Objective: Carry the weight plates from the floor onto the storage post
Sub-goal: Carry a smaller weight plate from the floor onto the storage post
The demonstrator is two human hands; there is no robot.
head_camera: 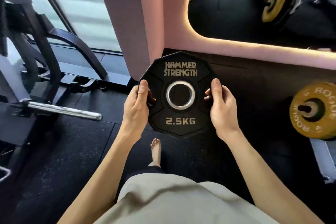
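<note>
The black twelve-sided rubber 2.5 kg weight plate [179, 94] is off the floor, held flat-on in mid-air — the left hand [135, 107] and right hand [221, 107] each grip a side through its handle slots. Loading remains, I judge: the chrome storage post [63, 110] at left stands bare, well apart.

Bare forearms, beige top [163, 202], dark trouser leg [156, 169], bare foot [156, 151]
</note>
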